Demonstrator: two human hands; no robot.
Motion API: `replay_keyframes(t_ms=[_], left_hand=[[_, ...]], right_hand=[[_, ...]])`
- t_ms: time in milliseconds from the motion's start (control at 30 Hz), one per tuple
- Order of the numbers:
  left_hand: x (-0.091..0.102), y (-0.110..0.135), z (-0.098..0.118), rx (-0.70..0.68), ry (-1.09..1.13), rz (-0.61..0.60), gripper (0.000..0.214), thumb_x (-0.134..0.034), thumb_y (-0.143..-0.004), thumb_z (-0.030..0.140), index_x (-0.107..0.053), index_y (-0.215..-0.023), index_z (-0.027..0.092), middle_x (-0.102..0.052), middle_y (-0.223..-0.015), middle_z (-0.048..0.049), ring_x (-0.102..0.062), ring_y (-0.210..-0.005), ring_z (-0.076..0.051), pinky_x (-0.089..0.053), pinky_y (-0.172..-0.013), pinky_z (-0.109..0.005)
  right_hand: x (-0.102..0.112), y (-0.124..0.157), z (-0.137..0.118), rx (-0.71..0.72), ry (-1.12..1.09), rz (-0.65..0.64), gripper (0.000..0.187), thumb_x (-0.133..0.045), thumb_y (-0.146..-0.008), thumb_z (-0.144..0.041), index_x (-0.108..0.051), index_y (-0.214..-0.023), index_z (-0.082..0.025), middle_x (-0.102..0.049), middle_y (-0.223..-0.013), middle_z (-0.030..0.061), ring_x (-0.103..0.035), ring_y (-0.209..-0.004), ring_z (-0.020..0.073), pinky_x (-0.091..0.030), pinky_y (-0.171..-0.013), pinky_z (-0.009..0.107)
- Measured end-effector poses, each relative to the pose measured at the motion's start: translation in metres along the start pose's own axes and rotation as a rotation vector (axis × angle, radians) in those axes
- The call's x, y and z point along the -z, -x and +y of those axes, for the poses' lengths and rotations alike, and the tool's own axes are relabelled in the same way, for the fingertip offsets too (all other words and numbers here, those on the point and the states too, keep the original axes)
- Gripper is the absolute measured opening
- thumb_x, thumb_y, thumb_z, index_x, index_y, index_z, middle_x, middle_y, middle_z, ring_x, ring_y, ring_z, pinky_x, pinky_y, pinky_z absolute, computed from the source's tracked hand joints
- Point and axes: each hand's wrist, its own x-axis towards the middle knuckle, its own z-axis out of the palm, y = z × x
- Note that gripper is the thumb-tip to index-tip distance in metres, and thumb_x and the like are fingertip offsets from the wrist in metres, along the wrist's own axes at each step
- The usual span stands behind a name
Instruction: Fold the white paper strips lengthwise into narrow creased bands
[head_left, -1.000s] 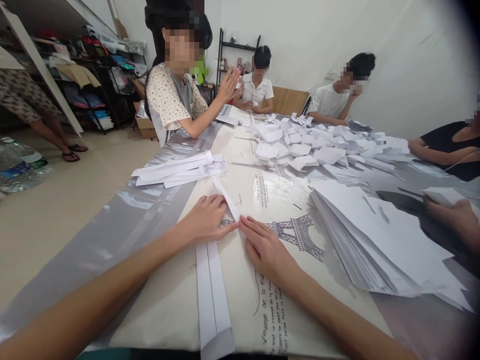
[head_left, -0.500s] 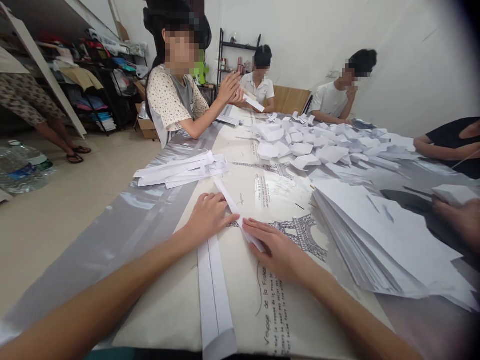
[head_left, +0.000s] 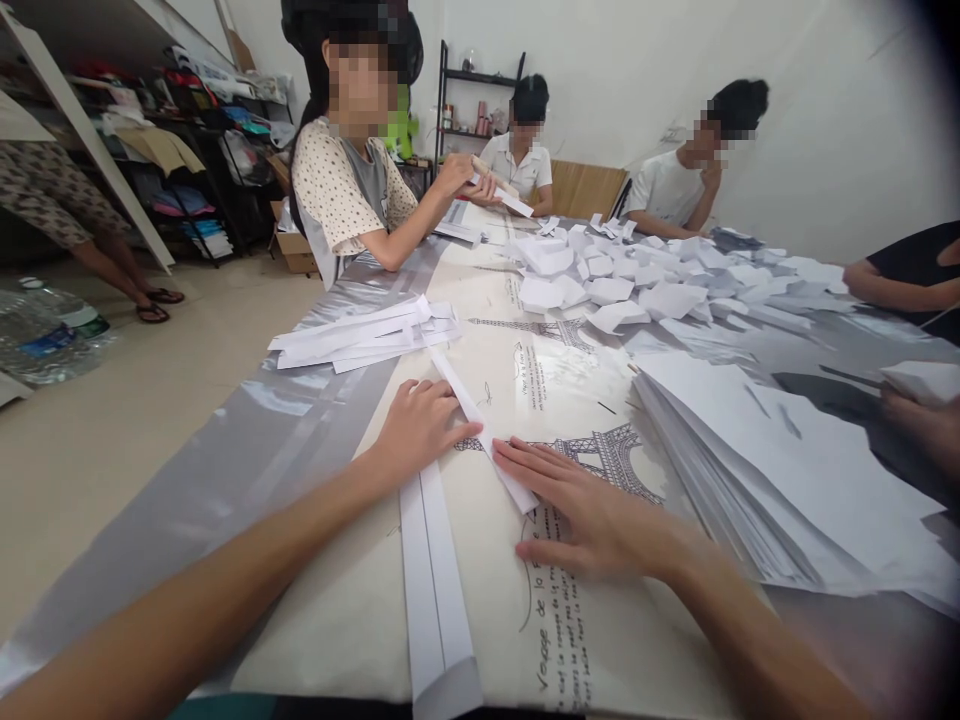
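Observation:
A narrow folded white paper strip (head_left: 466, 396) lies slantwise between my two hands. My left hand (head_left: 421, 425) rests palm down, its fingers slightly bent and its thumb stretched out onto the strip's edge. On the other side, my right hand (head_left: 577, 495) is spread, with its fingertips at the strip and the thumb held apart below. A wider creased paper strip (head_left: 433, 590) runs from under my left hand to the table's near edge, where its end is folded over. My left hand hides whether the two strips join.
Folded paper strips (head_left: 352, 335) lie beyond my left hand. A stack of white sheets (head_left: 780, 470) is at the right, with a heap of folded paper pieces (head_left: 637, 275) behind it. Several people sit around the table; one (head_left: 352, 190) handles paper at the far left.
My right hand has slid a little right and nearer, its thumb moving away from the strip, whose lower end now shows. My left hand stays nearly in place.

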Motion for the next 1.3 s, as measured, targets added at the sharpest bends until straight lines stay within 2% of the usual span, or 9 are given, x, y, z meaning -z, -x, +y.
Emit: replay_keyframes(t_ms=[433,667,833,1000,1167,1300], left_hand=[[0.004,0.000,0.003,0.020,-0.008,-0.022,0.038,-0.059,-0.099,0.055,-0.078,-0.097,0.022,-0.073,-0.115,-0.0043,-0.064,-0.104,-0.028,-0.038,-0.101,-0.044],[0.007,-0.002,0.004,0.028,0.001,-0.033,0.038,-0.060,-0.098,0.054,-0.079,-0.094,0.021,-0.074,-0.111,-0.0046,-0.065,-0.102,-0.028,-0.039,-0.101,-0.046],[0.006,-0.002,0.003,0.028,0.019,-0.032,0.038,-0.060,-0.098,0.054,-0.079,-0.093,0.022,-0.074,-0.109,-0.0044,-0.065,-0.100,-0.027,-0.039,-0.100,-0.045],[0.005,-0.002,0.002,0.023,0.014,-0.032,0.036,-0.058,-0.101,0.050,-0.078,-0.092,0.021,-0.074,-0.106,-0.0042,-0.065,-0.100,-0.027,-0.039,-0.098,-0.045],[0.006,-0.002,0.005,0.037,0.012,-0.013,0.034,-0.058,-0.101,0.044,-0.078,-0.087,0.020,-0.074,-0.102,-0.0049,-0.066,-0.097,-0.026,-0.041,-0.097,-0.045],[0.006,-0.002,0.006,0.043,0.024,0.000,0.036,-0.057,-0.101,0.043,-0.077,-0.082,0.020,-0.074,-0.094,-0.0049,-0.066,-0.094,-0.026,-0.041,-0.095,-0.044]], right_hand=[[-0.011,0.017,-0.010,-0.038,0.043,-0.018,0.088,-0.053,-0.099,-0.061,-0.006,-0.165,-0.028,-0.012,-0.171,0.0023,-0.016,-0.157,0.0286,-0.012,-0.130,0.054],[-0.001,0.026,-0.002,-0.011,-0.056,-0.061,0.088,-0.059,-0.098,-0.057,-0.008,-0.164,-0.032,-0.015,-0.170,0.0012,-0.017,-0.157,0.0298,-0.011,-0.129,0.057],[0.002,0.035,0.005,0.003,-0.076,-0.077,0.081,-0.061,-0.098,-0.052,-0.015,-0.163,-0.035,-0.024,-0.168,-0.0015,-0.021,-0.156,0.0295,-0.016,-0.128,0.059],[-0.003,0.033,-0.003,-0.012,0.002,-0.026,0.071,-0.056,-0.101,-0.053,-0.028,-0.162,-0.029,-0.030,-0.166,0.0005,-0.026,-0.155,0.0278,-0.019,-0.129,0.057],[-0.009,0.027,-0.013,-0.041,0.079,0.055,0.060,-0.055,-0.102,-0.047,-0.040,-0.158,-0.027,-0.039,-0.163,0.0020,-0.033,-0.153,0.0289,-0.032,-0.125,0.056],[-0.017,0.023,-0.017,-0.018,0.148,0.120,0.057,-0.055,-0.102,-0.044,-0.048,-0.153,-0.018,-0.035,-0.165,0.0081,-0.029,-0.154,0.0309,-0.040,-0.122,0.052]])
